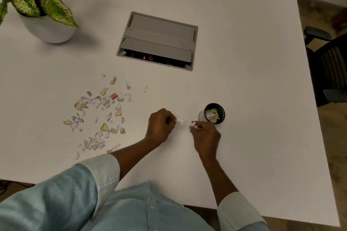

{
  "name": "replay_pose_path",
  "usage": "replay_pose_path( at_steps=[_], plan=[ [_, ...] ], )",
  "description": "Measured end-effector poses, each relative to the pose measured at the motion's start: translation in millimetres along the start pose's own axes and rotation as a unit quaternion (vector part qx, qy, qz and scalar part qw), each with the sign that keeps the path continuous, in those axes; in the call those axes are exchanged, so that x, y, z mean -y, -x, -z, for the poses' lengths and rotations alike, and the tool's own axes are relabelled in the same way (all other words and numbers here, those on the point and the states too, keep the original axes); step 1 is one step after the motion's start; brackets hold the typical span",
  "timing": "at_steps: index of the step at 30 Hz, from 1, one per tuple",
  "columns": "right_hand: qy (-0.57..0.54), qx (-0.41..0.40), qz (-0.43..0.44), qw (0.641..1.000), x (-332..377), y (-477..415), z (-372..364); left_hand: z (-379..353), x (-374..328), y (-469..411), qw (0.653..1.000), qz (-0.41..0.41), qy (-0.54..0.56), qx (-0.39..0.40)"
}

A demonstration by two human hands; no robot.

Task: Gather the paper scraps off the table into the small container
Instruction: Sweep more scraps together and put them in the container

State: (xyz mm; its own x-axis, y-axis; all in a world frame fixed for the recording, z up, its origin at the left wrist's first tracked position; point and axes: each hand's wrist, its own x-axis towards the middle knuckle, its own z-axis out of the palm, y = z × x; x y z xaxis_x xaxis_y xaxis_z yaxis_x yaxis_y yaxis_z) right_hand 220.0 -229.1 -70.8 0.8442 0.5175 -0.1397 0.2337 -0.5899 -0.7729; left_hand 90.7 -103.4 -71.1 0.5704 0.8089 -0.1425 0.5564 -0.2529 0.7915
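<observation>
Head view: left hand (160, 124) pinches a pale scrap (179, 121) at its fingertips; right hand (205, 136) pinches another white scrap (194, 125), just beside the small container (220, 116). Container is black, upright on the white table (244, 80), partly filled with scraps. Loose pile of paper scraps (99, 116) lies well left of both hands
</observation>
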Motion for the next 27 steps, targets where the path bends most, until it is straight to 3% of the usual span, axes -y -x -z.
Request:
replay_pose_path(
  at_steps=[5, 13, 22, 27],
  plan=[
    [0.003, -0.089, -0.049, 0.995, 17, -38, 43, -27, -62, -38, 0.998, -0.057, 0.028, 0.026],
    [0.015, -0.074, -0.092, 0.993, 12, -70, 62, -73, -102, -64, 0.992, -0.086, -0.037, 0.08],
    [0.04, -0.035, -0.108, 0.993, 6, -78, 68, -83, -98, -65, 0.982, -0.127, -0.077, 0.12],
    [0.069, -0.027, -0.061, 0.995, -1, -71, 66, -67, -58, -59, 0.985, -0.09, -0.113, 0.089]
  ],
)
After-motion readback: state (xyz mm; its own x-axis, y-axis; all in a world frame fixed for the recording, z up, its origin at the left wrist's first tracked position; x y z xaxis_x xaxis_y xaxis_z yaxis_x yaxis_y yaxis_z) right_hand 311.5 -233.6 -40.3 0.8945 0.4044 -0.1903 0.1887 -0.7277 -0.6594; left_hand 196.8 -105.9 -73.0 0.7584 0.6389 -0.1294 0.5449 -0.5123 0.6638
